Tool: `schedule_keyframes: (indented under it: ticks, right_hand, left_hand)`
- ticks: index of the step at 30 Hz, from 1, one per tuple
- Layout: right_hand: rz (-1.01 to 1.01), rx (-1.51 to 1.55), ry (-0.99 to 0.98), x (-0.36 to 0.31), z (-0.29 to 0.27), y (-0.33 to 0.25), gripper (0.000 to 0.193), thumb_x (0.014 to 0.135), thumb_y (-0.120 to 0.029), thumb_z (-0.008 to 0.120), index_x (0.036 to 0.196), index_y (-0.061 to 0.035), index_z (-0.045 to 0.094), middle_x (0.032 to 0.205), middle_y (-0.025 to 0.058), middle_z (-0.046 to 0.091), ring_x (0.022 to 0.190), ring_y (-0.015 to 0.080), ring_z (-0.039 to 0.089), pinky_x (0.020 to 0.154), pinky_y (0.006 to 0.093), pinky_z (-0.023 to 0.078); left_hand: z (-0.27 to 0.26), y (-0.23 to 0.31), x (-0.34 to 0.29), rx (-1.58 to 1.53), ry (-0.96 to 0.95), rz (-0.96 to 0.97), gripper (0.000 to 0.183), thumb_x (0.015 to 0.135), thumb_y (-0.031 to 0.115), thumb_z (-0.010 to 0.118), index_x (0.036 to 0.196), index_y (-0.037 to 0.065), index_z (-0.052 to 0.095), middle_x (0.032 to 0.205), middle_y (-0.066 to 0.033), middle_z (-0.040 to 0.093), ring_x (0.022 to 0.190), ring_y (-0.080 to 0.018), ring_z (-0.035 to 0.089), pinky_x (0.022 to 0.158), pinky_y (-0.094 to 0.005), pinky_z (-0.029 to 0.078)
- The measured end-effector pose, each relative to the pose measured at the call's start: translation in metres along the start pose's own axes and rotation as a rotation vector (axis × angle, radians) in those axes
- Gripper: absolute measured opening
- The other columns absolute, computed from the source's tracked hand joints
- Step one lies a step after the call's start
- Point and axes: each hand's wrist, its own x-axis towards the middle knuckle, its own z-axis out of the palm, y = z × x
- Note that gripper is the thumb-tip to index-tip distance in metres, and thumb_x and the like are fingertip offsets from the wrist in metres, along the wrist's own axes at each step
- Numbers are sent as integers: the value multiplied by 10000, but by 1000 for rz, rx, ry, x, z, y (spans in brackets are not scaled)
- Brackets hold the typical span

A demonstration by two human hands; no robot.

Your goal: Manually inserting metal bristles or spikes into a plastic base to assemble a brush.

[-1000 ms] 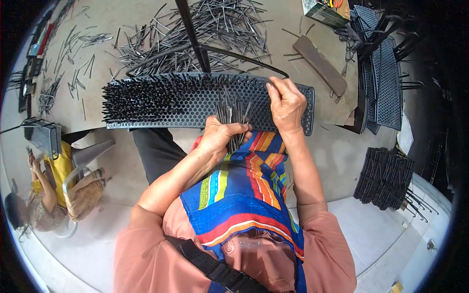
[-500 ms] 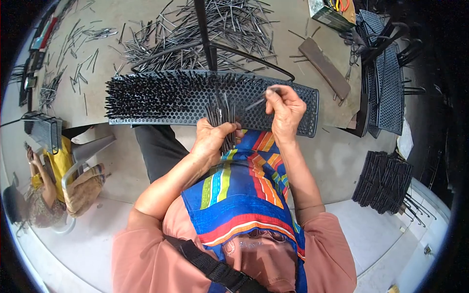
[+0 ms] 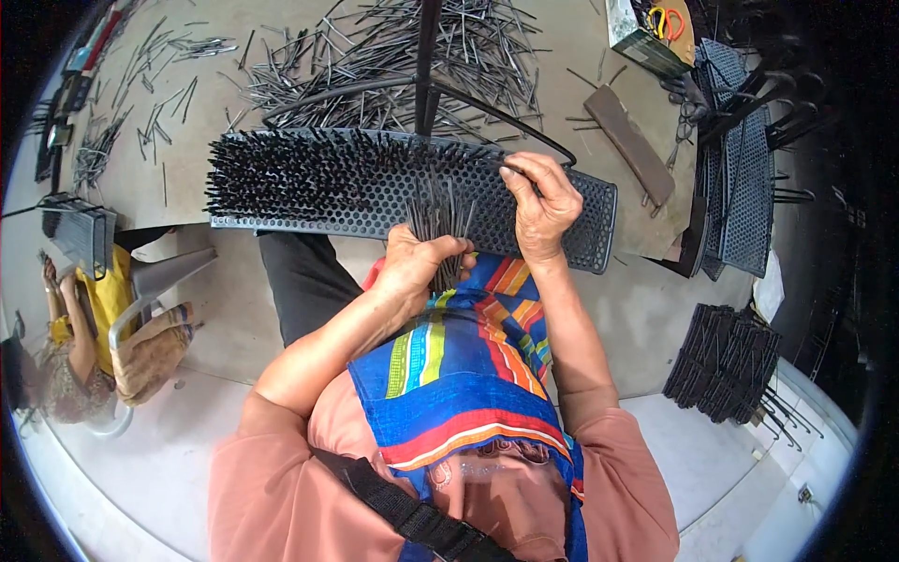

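Note:
A long, dark perforated panel (image 3: 571, 211) lies across in front of me, curved by the lens. Its left part is thick with upright black bristle-like pieces (image 3: 281, 178); toward the right its holes show bare. My left hand (image 3: 421, 258), at the panel's near edge, is closed around a bundle of thin dark strips (image 3: 440, 211) that fan out over the holes. Above the right part of the panel is my right hand (image 3: 545, 201), thumb and forefinger pinched near the far edge. What lies in that pinch is too small to make out.
Loose dark strips (image 3: 468, 47) are heaped on the table behind the panel, below a black metal frame (image 3: 426, 84). A brown bar (image 3: 629, 145) and a box with pliers (image 3: 651, 33) lie right. More perforated panels (image 3: 740, 178) stand beyond. A person (image 3: 80, 337) sits left.
My right hand has moved slightly toward the panel's far edge, and the strip that showed in its fingers is no longer plain. My left hand keeps its bundle. The view has shifted slightly.

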Motion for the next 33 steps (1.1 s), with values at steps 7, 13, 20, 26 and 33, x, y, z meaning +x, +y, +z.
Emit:
schedule_keyframes:
  ticks: [7,13,20,26,33]
  right_hand:
    - [28,31,-39,-9,-5,10,141,762,75,727,893,27,709,890,89,692,812,143,654,706,245,516]
    - [33,-39,-46,-10,3,10,126,750,43,738,874,28,722,838,80,680,756,128,635,650,246,499]
    - [136,-265,-98,10,15,-9,133,747,22,747,879,18,729,728,46,631,584,85,532,535,230,415]
    - [51,-299,-126,11,10,2,142,767,13,732,909,6,730,795,87,677,642,126,619,575,261,472]
    - [-82,-532,-272,8,4,-5,306,822,-19,672,1120,-83,693,885,139,694,774,329,668,669,380,526]
  left_hand:
    - [0,-1,2,-18,13,-38,77,796,-50,640,872,-54,650,786,-138,688,618,-198,673,522,-301,572]
    - [1,1,3,-26,-1,-77,104,791,-70,628,892,-63,653,813,-150,690,631,-203,678,538,-300,579]
    - [-3,-2,5,-37,-35,-15,109,782,-77,627,888,-63,651,804,-153,689,618,-213,672,512,-311,560]
    - [-3,-1,7,-83,-28,-42,101,782,-71,629,880,-60,650,800,-157,692,618,-219,678,524,-313,573]
    - [-4,-3,9,-125,-29,-46,107,781,-77,623,883,-65,653,806,-159,696,636,-223,689,551,-316,591]
